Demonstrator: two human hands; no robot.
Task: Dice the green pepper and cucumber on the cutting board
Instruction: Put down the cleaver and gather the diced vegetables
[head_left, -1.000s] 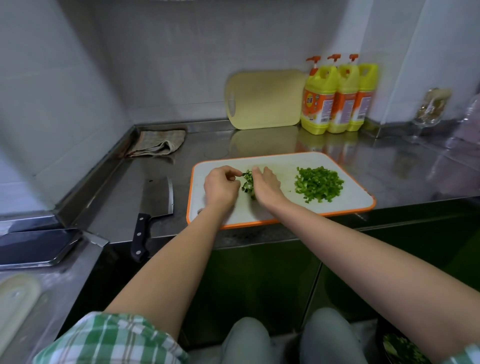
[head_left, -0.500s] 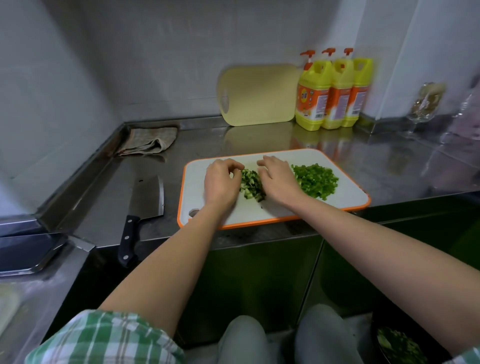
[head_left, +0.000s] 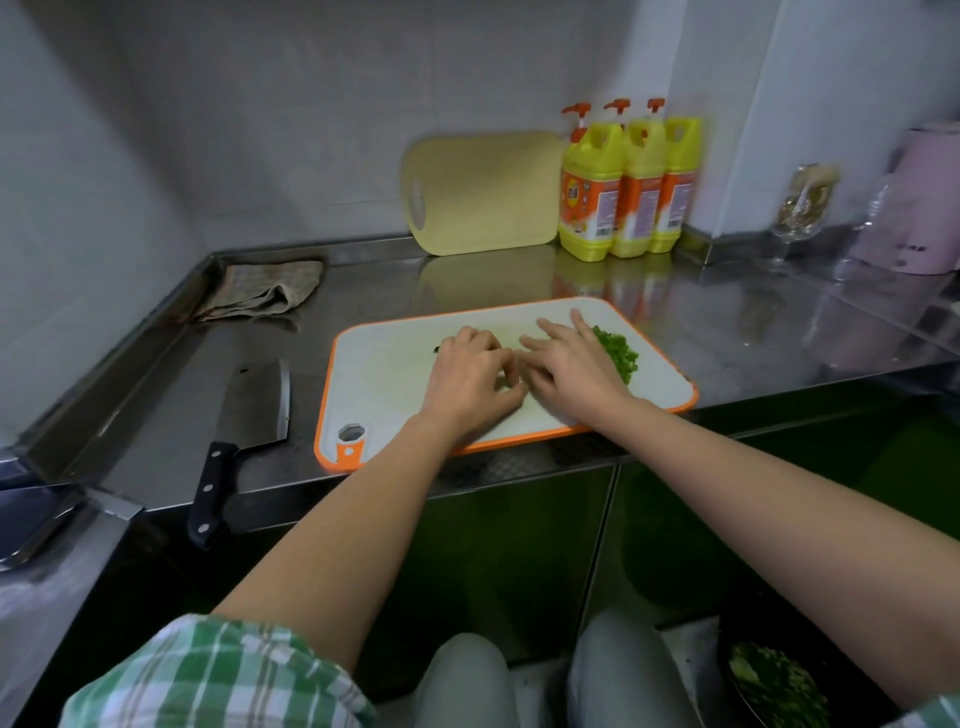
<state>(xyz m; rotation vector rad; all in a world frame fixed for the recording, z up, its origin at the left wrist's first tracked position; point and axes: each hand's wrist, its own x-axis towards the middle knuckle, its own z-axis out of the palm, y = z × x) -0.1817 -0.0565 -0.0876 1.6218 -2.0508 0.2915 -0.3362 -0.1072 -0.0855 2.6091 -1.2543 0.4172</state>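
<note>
On the cutting board (head_left: 384, 374), the right hand (head_left: 569, 371) lies flat and holds nothing, touching the green pepper (head_left: 618, 353) pile, likely to push bits together. The left hand (head_left: 470, 376) is curled; I cannot tell if it holds anything. The cucumber is hidden. The knife (head_left: 249, 415) rests left of the board.

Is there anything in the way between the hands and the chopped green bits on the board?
No, nothing visible. The right hand lies against the green dice on the cutting board, covering part of the pile. The left hand sits beside it, fingers curled. The cleaver lies off the board, to the left.
</note>
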